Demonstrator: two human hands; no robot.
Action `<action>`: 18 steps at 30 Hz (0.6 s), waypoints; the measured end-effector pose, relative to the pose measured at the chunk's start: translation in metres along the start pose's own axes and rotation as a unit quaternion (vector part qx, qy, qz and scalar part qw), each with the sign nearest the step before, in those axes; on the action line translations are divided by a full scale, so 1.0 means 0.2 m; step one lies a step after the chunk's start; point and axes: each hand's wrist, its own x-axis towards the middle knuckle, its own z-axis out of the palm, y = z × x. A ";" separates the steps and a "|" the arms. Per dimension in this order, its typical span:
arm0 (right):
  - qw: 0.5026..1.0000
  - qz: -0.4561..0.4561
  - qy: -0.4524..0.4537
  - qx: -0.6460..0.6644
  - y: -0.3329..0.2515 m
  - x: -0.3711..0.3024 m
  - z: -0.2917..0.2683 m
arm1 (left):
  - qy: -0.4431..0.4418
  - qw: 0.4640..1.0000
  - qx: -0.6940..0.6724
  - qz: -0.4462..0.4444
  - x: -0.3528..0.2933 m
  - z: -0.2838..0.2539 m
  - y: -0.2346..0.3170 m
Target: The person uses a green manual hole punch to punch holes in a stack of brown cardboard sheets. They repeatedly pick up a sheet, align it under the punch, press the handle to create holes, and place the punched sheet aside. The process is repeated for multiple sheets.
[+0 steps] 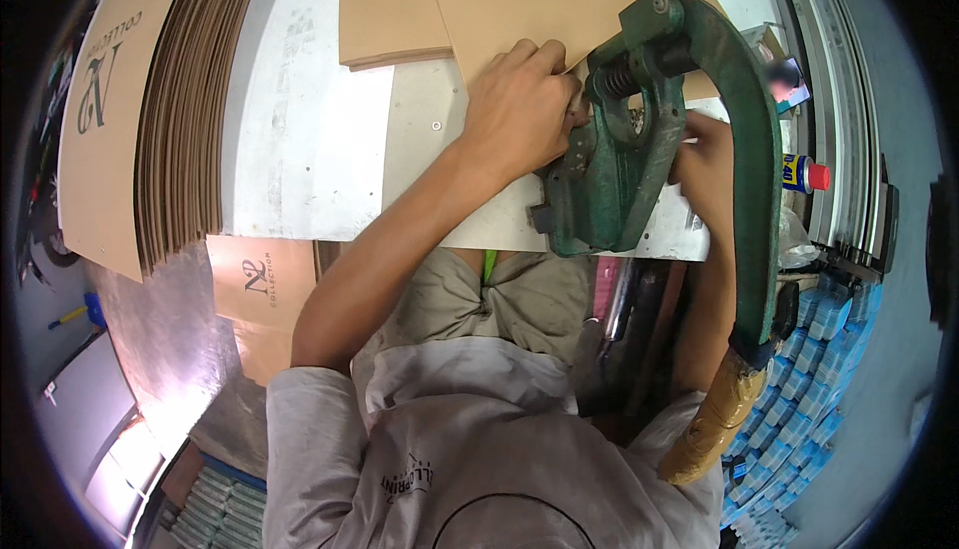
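A green cast-metal lever press [609,179] stands at the front of the white table, its curved lever [756,159] reaching toward me and ending in a grip wrapped in tan tape [714,424]. My left hand [524,104] is closed at the press's left side, over the near edge of a brown cardboard sheet [519,24]. Its fingertips are hidden, so what they grip does not show. On the press's other side is my right hand [702,154], fingers bent toward the mechanism. The press and lever partly cover it.
A tall stack of brown cardboard [185,99] stands at the left, with more printed cardboard [262,279] lower down. Toward the right edge are a blue can with a red cap [804,173], a phone [787,84], metal rails [834,99] and many blue-wrapped bundles [814,379].
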 end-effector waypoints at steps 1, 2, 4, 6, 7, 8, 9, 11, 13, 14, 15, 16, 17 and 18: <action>0.996 -0.066 0.057 0.034 -0.18 -0.18 -0.04 | -0.002 1.000 0.005 -0.009 -0.02 -0.01 -0.01; 0.983 -0.138 0.105 0.062 -0.35 -0.36 -0.07 | 0.002 1.000 0.008 -0.019 -0.04 -0.03 -0.03; 0.828 -0.432 0.168 -0.316 -0.50 -0.57 0.02 | -0.004 1.000 -0.026 0.004 0.00 -0.01 0.00; 0.797 -0.496 0.101 -0.329 -0.35 -0.56 0.17 | 0.005 1.000 -0.009 -0.011 -0.03 -0.02 -0.02; 0.781 -0.512 0.081 -0.348 -0.26 -0.59 0.22 | 0.005 1.000 -0.016 -0.001 -0.02 -0.01 0.00; 0.761 -0.534 0.053 -0.364 -0.19 -0.59 0.27 | 0.000 1.000 -0.016 0.001 -0.01 0.00 0.01; 0.741 -0.555 0.023 -0.377 -0.14 -0.61 0.30 | -0.006 1.000 -0.016 0.000 -0.03 -0.01 0.01; 0.751 -0.532 -0.060 -0.386 -0.22 -0.64 0.26 | -0.003 1.000 0.005 0.013 0.00 -0.01 0.01; 0.812 -0.410 -0.190 -0.368 -0.52 -0.79 0.14 | -0.010 1.000 0.022 0.020 -0.04 -0.01 0.01; 0.862 -0.434 -0.146 -0.219 -0.52 -0.78 0.14 | -0.027 0.998 0.040 0.027 -0.03 -0.02 0.02; 0.887 -0.447 -0.099 -0.063 -0.51 -0.76 0.15 | -0.045 0.997 0.059 0.034 -0.02 -0.04 0.02; 0.885 -0.453 -0.053 0.098 -0.47 -0.71 0.16 | -0.059 0.994 0.086 0.036 -0.03 -0.05 0.01; 0.885 -0.447 0.040 0.125 -0.43 -0.67 0.15 | -0.054 0.991 0.118 0.041 -0.03 -0.05 0.00; 0.904 -0.391 0.145 0.095 -0.33 -0.59 0.12 | -0.047 0.987 0.150 0.045 -0.03 -0.06 -0.03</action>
